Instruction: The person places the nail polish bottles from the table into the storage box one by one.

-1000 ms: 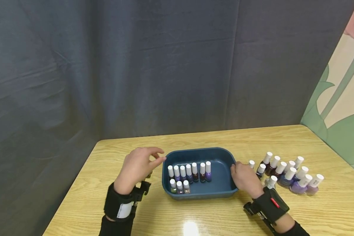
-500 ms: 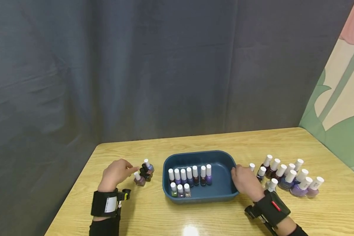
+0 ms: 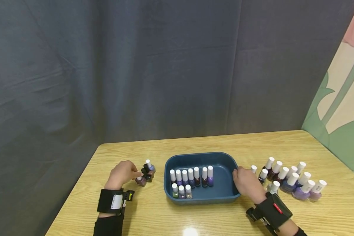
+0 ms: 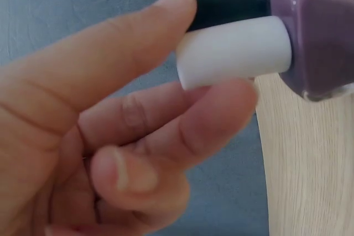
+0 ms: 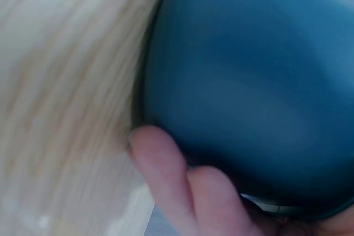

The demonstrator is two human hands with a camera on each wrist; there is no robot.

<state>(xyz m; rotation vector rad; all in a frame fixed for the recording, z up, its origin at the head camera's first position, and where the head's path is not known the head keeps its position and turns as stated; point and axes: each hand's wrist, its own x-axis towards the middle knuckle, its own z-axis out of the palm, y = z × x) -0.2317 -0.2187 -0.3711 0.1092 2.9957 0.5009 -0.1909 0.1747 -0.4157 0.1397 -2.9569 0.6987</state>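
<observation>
My left hand [image 3: 121, 174] is at the small group of nail polish bottles left of the bin. In the left wrist view its thumb and a finger pinch the white cap of a mauve nail polish bottle [image 4: 321, 40], with a black-capped bottle [image 4: 232, 3] right alongside. My right hand [image 3: 248, 184] grips the right wall of the dark blue plastic bin [image 3: 203, 201], fingers curled over the rim in the right wrist view. Inside the bin, white-capped bottles stand in two rows, the longer row [image 3: 191, 177] behind the shorter one [image 3: 181, 191].
To the right of the bin stands a cluster of white-capped nail polish bottles [image 3: 289, 183], some close to my right wrist. A blue bottle [image 3: 151, 167] is behind the black-capped ones. A grey curtain [image 3: 171, 72] hangs behind the wooden table [image 3: 191, 216].
My left hand has moved left from the bin's edge to the bottles on the table and now pinches the mauve bottle's cap. My right hand stays on the bin.
</observation>
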